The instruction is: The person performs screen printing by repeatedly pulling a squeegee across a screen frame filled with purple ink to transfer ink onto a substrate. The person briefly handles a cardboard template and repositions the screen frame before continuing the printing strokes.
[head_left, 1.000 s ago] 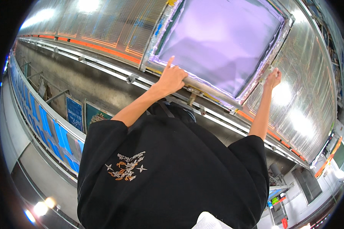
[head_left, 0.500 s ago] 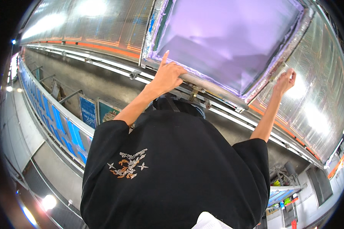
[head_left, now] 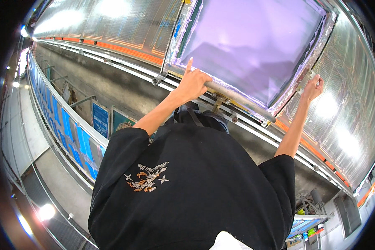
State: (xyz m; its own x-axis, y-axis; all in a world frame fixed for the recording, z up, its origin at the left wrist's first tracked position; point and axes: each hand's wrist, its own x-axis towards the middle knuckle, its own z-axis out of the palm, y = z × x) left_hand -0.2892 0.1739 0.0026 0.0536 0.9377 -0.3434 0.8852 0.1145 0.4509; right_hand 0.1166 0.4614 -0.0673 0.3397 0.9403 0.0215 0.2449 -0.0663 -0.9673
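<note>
Far edge of framed purple screen [head_left: 254,41] cut off at top of pic; glare washes out parts of the metal tabletop [head_left: 356,75]. Black shirt [head_left: 196,183] blocks lower middle; outer surroundings bent & hard to make out. Blue-striped long table [head_left: 77,139] at left, across aisle w/ leaning boards [head_left: 100,121]. Screen lies on tabletop, btwn & beyond the hands: L hand [head_left: 191,83] on its near edge, index straight, other fingers bent, can't tell if gripping; R hand [head_left: 312,88] just beside its right edge, fingers curled narrow, contents unclear.
</note>
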